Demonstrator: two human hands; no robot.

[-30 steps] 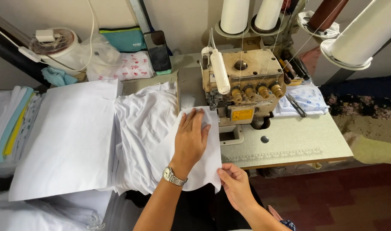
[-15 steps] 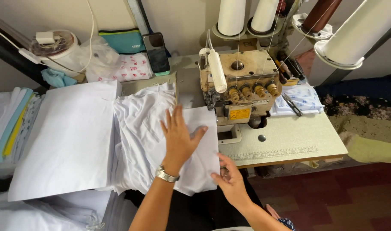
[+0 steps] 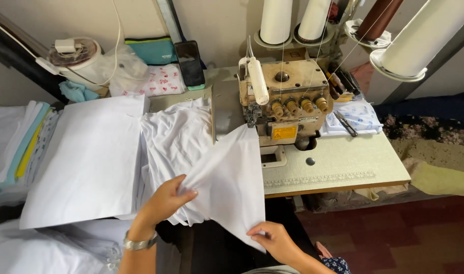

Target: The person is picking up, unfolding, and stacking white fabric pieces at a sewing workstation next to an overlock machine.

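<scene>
White fabric piece [image 3: 227, 177] between left hand [image 3: 163, 200] and right hand [image 3: 272, 238]

White cloth piece [image 3: 227, 172] lifted, draped from overlock machine [image 3: 285, 104]

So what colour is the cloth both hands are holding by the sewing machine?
Plain white. The cloth shows best in the head view, held by the left hand and right hand.

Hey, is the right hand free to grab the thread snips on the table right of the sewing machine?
Probably not right away: the right hand is pinching the white fabric piece, though nothing lies across the table toward the snips.
</scene>
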